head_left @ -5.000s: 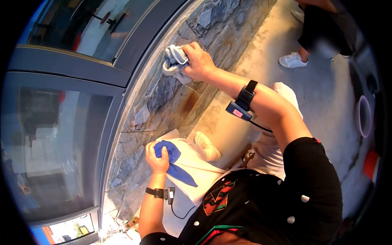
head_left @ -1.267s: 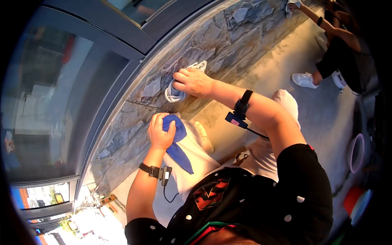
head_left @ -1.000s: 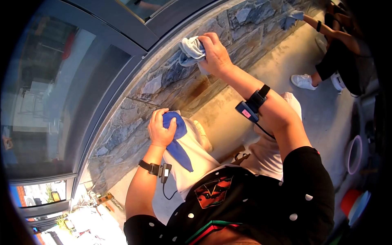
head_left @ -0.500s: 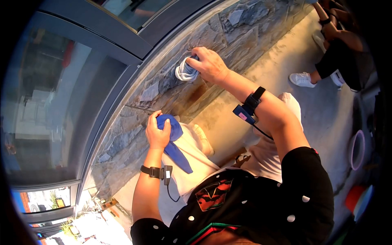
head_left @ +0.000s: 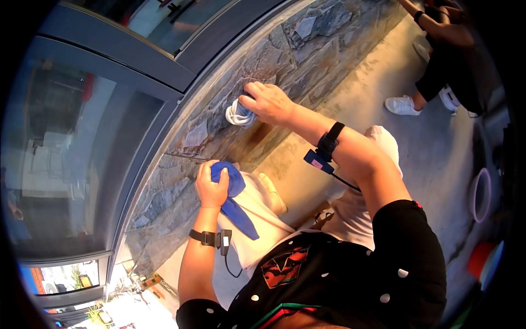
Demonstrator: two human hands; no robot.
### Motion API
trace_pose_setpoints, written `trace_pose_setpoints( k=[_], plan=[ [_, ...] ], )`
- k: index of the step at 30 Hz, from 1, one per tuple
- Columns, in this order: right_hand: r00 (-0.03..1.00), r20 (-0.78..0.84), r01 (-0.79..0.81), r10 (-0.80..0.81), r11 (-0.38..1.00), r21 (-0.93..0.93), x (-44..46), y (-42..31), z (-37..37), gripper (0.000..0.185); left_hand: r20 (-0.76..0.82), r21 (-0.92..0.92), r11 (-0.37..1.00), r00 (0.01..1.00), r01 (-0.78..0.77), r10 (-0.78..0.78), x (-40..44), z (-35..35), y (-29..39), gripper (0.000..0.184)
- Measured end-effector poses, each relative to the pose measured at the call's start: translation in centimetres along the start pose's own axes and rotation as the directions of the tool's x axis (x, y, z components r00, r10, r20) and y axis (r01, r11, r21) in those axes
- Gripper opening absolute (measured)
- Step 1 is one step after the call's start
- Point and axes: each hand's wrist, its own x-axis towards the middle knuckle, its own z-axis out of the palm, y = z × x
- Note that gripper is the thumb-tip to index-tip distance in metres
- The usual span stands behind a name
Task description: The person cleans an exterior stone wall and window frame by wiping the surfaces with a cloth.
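Note:
My right hand (head_left: 269, 105) is closed around a bunched-up white cloth (head_left: 239, 113), folded in thick loops. It holds the cloth against or just in front of the stone wall (head_left: 263, 60); whether they touch is hard to tell. Lower down, my left hand (head_left: 211, 186) has its fingers curled round a blue cloth (head_left: 233, 180). A long pointed end of this cloth hangs over my left trouser leg (head_left: 257, 211). Black straps with small devices and cables sit on both my forearms.
A dark-framed window (head_left: 98, 164) rises along the wall at the left. At upper right a person wearing white shoes (head_left: 402, 105) is on the concrete floor (head_left: 350, 104). A pale ring-shaped rim (head_left: 481, 194) and a red container (head_left: 481, 259) lie at the right.
The whole view has shifted a little, with the wall and both hands appearing lower. Both hands keep their cloths. Any movement of the right hand along the wall is slight.

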Motion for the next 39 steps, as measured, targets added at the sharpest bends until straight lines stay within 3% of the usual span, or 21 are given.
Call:
trace_pose_setpoints(
  k=[2, 5, 8, 11, 13, 14, 17, 18, 20, 22, 25, 27, 29, 31, 33, 36, 39],
  plan=[
    [0.995, -0.049, -0.089, 0.091, 0.995, 0.043, 0.4, 1.8, -2.0, 0.036, -0.012, -0.017, 1.0, 1.0, 0.005, -0.005, -0.2, -0.1, 0.2, 0.028],
    [0.898, -0.165, -0.387, 0.408, 0.911, 0.146, 2.3, 2.2, -4.6, 0.043, 0.0, -0.012, 0.999, 0.999, 0.043, -0.043, -0.3, -0.2, -0.3, 0.036],
    [0.822, -0.253, -0.467, 0.51, 0.858, 0.214, 3.6, 1.1, -3.8, 0.044, -0.051, -0.059, 0.996, 0.996, 0.067, -0.07, 0.1, 0.2, -0.7, 0.048],
    [0.919, -0.158, -0.313, 0.361, 0.913, 0.262, 3.1, -1.3, -2.5, 0.04, -0.003, -0.044, 0.987, 0.988, 0.152, -0.153, 0.5, 0.2, -1.3, 0.054],
    [0.98, -0.105, -0.152, 0.171, 0.974, 0.166, 1.8, -1.8, -0.5, 0.036, -0.002, -0.044, 0.988, 0.989, 0.151, -0.151, 0.9, 0.2, -1.1, 0.053],
    [0.987, 0.0, -0.159, 0.16, 0.977, 0.145, 0.9, -1.7, -0.3, 0.031, 0.012, -0.03, 0.985, 0.986, 0.168, -0.167, 0.9, 0.2, -1.1, 0.052],
    [0.975, 0.089, -0.213, 0.201, 0.965, 0.155, 0.9, 0.2, -2.3, 0.037, 0.017, -0.01, 0.986, 0.986, 0.164, -0.164, 0.7, 0.2, -1.4, 0.049],
    [0.97, -0.011, -0.24, 0.244, 0.959, 0.151, 1.2, 1.5, -3.3, 0.043, 0.0, -0.023, 0.981, 0.981, 0.192, -0.192, 0.6, 0.2, -1.6, 0.049],
    [0.87, -0.14, -0.451, 0.473, 0.878, 0.164, 2.1, 4.5, -6.2, 0.048, -0.03, -0.055, 0.975, 0.976, 0.216, -0.218, 0.5, 0.3, -1.4, 0.045],
    [0.682, -0.391, -0.618, 0.618, 0.773, 0.142, 2.6, 9.4, -7.4, 0.049, -0.017, -0.031, 0.981, 0.981, 0.191, -0.192, 0.6, 0.2, -1.8, 0.041],
    [0.401, -0.61, -0.771, 0.683, 0.612, 0.178, 2.1, 16.0, -9.2, 0.047, -0.003, 0.015, 0.988, 0.988, 0.155, -0.155, 0.8, 0.0, -1.8, 0.034],
    [0.381, -0.56, -0.784, 0.736, 0.579, 0.226, 1.9, 18.2, -8.9, 0.056, 0.001, -0.005, 0.986, 0.986, 0.168, -0.168, 0.7, -0.1, -1.7, 0.032],
    [0.354, -0.392, -0.817, 0.849, 0.485, 0.312, 2.0, 17.4, -7.3, 0.064, 0.007, -0.006, 0.985, 0.985, 0.171, -0.171, 0.8, -0.1, -1.7, 0.031],
    [0.371, -0.473, -0.768, 0.799, 0.55, 0.327, 1.6, 16.2, -5.1, 0.061, 0.014, -0.008, 0.983, 0.983, 0.181, -0.181, 0.8, 0.0, -1.8, 0.03],
    [0.525, -0.375, -0.67, 0.764, 0.643, 0.37, 0.5, 14.9, -4.0, 0.07, -0.011, 0.004, 0.992, 0.992, 0.124, -0.124, 0.8, 0.1, -1.9, 0.028],
    [0.629, -0.312, -0.637, 0.712, 0.702, 0.318, -1.0, 9.8, -3.1, 0.075, -0.027, 0.063, 0.992, 0.994, 0.111, -0.109, 0.9, 0.5, -1.4, 0.028],
    [0.728, -0.278, -0.564, 0.626, 0.778, 0.276, -2.0, 8.9, -3.7, 0.067, -0.006, 0.022, 0.992, 0.992, 0.122, -0.122, 0.9, 0.7, -1.2, 0.027]
  ],
)
